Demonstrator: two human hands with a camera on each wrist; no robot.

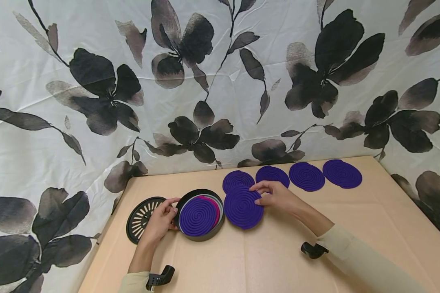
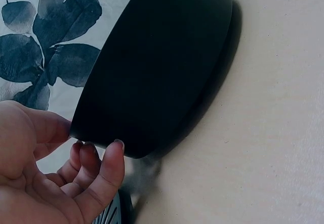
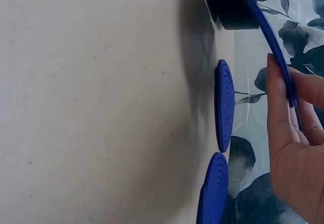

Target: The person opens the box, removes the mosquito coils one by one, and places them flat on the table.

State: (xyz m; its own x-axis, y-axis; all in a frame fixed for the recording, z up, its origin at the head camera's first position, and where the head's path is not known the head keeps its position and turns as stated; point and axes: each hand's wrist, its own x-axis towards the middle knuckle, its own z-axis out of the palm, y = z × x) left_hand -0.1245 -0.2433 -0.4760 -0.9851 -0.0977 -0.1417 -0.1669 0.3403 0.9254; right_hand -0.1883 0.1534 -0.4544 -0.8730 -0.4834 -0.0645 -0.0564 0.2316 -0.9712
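Observation:
My left hand (image 1: 159, 221) grips the left wall of a round black holder (image 1: 201, 237), thumb and fingers at its rim. Inside the holder lies a purple spiral coaster (image 1: 196, 216), with a pink edge (image 1: 217, 207) and a grey one showing beside it. The left wrist view shows the holder's dark outer side (image 2: 157, 62). Between thumb and fingers, my right hand (image 1: 276, 198) pinches another purple spiral coaster (image 1: 243, 208) by its right edge. This coaster is raised above the table just right of the holder, seen edge-on in the right wrist view (image 3: 271, 39).
A black slotted disc (image 1: 137, 221) lies left of the holder, partly behind my left hand. Several purple spiral coasters (image 1: 306, 176) lie in a row along the back of the light table (image 1: 278, 260). A floral cloth (image 1: 249, 93) hangs behind the table.

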